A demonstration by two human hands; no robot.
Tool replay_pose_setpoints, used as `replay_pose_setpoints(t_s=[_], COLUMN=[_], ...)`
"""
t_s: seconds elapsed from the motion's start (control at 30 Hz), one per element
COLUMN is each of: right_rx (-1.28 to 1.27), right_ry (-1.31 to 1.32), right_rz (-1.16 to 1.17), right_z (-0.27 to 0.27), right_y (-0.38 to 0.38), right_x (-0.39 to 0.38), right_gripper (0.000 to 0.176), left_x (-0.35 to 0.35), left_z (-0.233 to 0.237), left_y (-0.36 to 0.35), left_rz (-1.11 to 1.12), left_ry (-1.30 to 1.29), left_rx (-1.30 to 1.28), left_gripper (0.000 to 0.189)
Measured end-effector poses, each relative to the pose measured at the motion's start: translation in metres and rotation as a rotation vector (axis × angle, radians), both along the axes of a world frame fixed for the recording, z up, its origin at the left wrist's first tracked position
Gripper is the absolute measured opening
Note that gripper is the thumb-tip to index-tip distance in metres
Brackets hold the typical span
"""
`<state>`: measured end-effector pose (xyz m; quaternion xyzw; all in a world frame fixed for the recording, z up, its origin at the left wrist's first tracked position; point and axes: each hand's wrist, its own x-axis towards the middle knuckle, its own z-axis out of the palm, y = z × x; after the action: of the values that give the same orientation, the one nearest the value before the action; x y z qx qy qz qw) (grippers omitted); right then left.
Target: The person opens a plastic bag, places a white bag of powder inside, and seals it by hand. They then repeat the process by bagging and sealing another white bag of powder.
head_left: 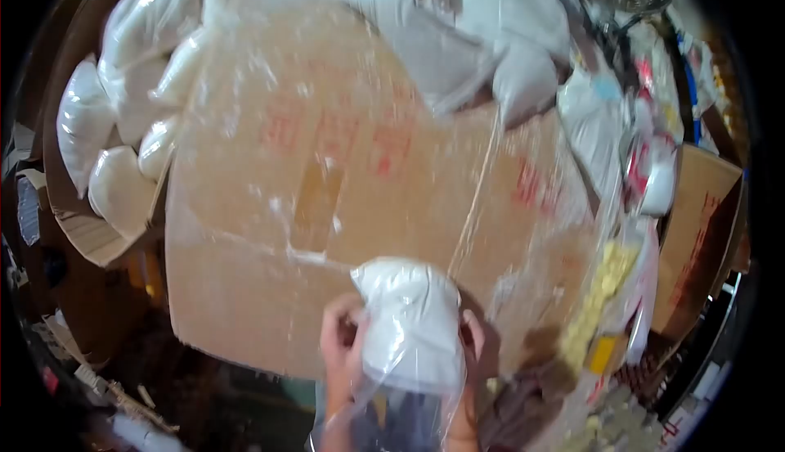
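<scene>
A clear plastic bag filled with something white (411, 325) stands at the near edge of the cardboard-covered work surface. My left hand (342, 336) has its fingers curled at the left side of the bag. On the opposite side, my right hand (473, 341) is closed against the bag's right edge, its fingers partly hidden behind the plastic. The bag's unfilled, see-through end hangs down toward me between my forearms.
Flattened cardboard (245, 280) with red print covers the surface. Several filled white bags (446, 59) lie along its far side. More white bags fill a carton (98, 243) at the left. An open cardboard box (695, 243) and yellow pieces in plastic (613, 276) are at the right.
</scene>
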<state>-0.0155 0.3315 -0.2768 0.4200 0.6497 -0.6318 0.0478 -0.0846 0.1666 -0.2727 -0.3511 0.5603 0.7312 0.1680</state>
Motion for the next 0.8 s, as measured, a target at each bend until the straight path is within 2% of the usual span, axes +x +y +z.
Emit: replay_pose_setpoints(t_s=[0.03, 0.1, 0.13, 0.17, 0.23, 0.27, 0.3, 0.37, 0.4, 0.43, 0.5, 0.53, 0.6, 0.63, 0.7, 0.8], right_rx=[0.058, 0.429, 0.697, 0.672, 0.606, 0.393, 0.42, 0.27, 0.171, -0.049, 0.073, 0.126, 0.238, 0.052, -0.318, -0.698], right_ry=[0.055, 0.222, 0.318, 0.305, 0.295, 0.305, 0.145, 0.097, 0.007, 0.023, -0.144, -0.138, -0.126, -0.111, -0.079, 0.062], right_rz=[0.012, 0.108, 0.283, 0.298, 0.319, 0.178, 0.197, 0.159, 0.147, 0.003, 0.121, 0.144, 0.194, 0.087, -0.122, -0.218], right_z=[-0.003, 0.012, 0.018, 0.02, 0.018, 0.009, 0.012, -0.001, -0.003, -0.015, -0.003, -0.003, -0.001, -0.003, -0.01, -0.033], right_y=[-0.002, -0.019, -0.014, -0.013, -0.016, -0.021, -0.021, -0.011, -0.01, -0.011, -0.014, -0.016, -0.019, -0.018, -0.014, -0.009], right_x=[0.0, -0.024, -0.034, -0.035, -0.033, -0.023, -0.019, -0.011, -0.012, -0.01, -0.005, -0.003, 0.005, 0.008, 0.017, 0.033], right_gripper=[0.023, 0.023, 0.02, 0.02, 0.02, 0.015, 0.02, 0.026, 0.029, 0.024, 0.012, 0.008, 0.002, 0.003, 0.007, 0.011], left_x=[-0.01, -0.008, -0.004, -0.002, 0.001, 0.006, 0.008, 0.008, 0.007, 0.012, 0.025, 0.026, 0.028, 0.028, 0.029, 0.04], left_z=[0.007, 0.0, -0.012, -0.013, -0.014, -0.02, -0.021, -0.021, -0.019, -0.021, -0.029, -0.032, -0.022, -0.02, -0.025, -0.034], left_y=[0.005, -0.006, -0.008, -0.008, -0.014, -0.019, -0.024, -0.029, -0.027, -0.027, -0.024, -0.019, -0.023, -0.026, -0.031, -0.027], left_rz=[0.061, -0.169, -0.283, -0.318, -0.39, -0.426, -0.477, -0.577, -0.598, -0.6, -0.593, -0.506, -0.408, -0.353, -0.375, -0.319], left_ry=[-0.028, 0.028, 0.15, 0.156, 0.174, 0.178, 0.175, 0.171, 0.111, 0.123, 0.159, 0.238, 0.096, 0.033, 0.083, 0.12], left_rx=[0.061, -0.018, -0.054, -0.051, -0.063, -0.09, -0.11, -0.145, -0.113, -0.206, -0.391, -0.371, -0.226, -0.149, -0.135, -0.03], left_gripper=[0.036, 0.041, 0.032, 0.029, 0.022, 0.017, 0.015, 0.012, 0.007, 0.005, 0.002, 0.004, 0.004, 0.004, 0.007, 0.014])
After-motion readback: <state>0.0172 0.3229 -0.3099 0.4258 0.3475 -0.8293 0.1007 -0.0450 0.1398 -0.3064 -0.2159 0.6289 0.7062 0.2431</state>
